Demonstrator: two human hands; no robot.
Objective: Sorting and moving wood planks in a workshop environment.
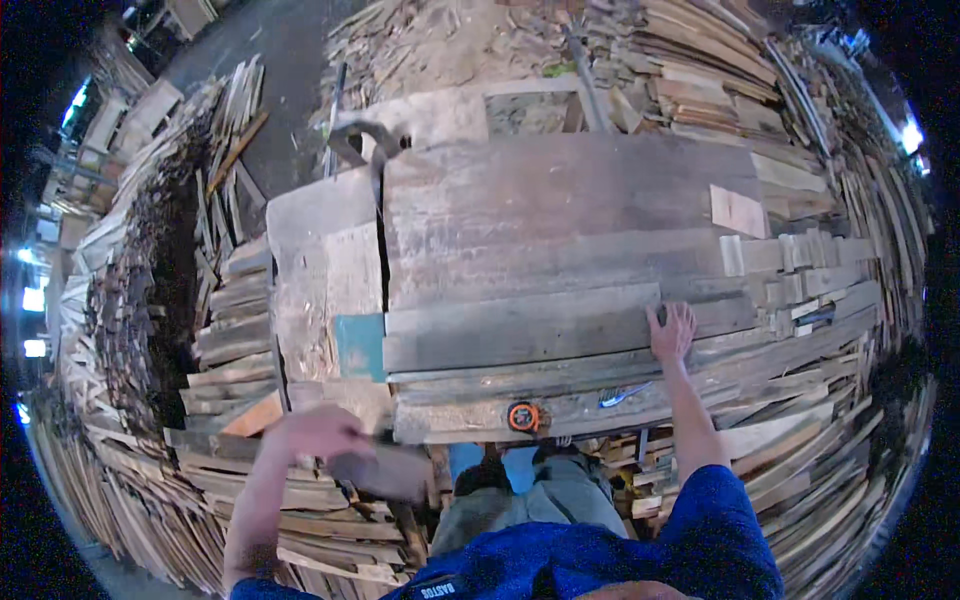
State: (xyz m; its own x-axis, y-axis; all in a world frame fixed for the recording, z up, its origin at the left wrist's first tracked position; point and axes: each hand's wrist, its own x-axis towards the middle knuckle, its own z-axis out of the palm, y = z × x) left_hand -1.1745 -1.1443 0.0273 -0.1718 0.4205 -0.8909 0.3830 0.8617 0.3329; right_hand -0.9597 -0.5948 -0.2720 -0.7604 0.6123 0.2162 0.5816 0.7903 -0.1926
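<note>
My left hand (318, 432) is out past the table's near left corner, blurred by motion. Its fingers are closed on a short piece of wood (388, 473), which is smeared too. On the worktable (560, 200) lies a long grey-brown plank (520, 328), parallel to the near edge. My right hand (674, 332) rests at the plank's right end, fingers spread and pointing away from me. Closer to me, an orange and black tape measure (523, 416) sits on the near ledge. A small blue and white item (625, 396) lies right of it, its kind unclear.
A dark slot (382, 230) with a metal piece (365, 140) at its far end splits the tabletop. A teal patch (360, 347) is left of the plank. Small wood blocks (800, 255) sit at the right. Stacked boards (235, 350) and offcuts surround the table.
</note>
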